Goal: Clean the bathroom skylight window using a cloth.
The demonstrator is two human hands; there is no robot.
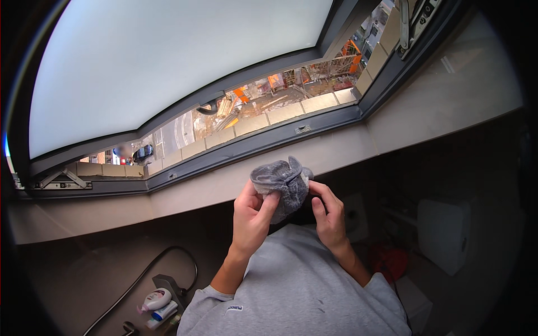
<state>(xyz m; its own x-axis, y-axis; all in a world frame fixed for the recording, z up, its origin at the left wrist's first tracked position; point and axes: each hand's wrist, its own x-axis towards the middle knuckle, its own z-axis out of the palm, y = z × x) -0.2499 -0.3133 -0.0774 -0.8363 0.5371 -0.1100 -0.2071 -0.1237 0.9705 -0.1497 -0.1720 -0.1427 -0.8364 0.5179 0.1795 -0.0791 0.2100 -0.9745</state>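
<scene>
Both my hands hold a small grey sock, bunched and partly rolled, in front of a window sill. My left hand grips its left side with the thumb pressed on the fabric. My right hand pinches its right edge with fingers and thumb. My grey sleeves come up from the lower edge.
A tilted window with a dark frame opens outward above a pale sill; a street lies far below. At lower left stand a white bottle, a small tube and a black cable. A white box and a red object sit at right.
</scene>
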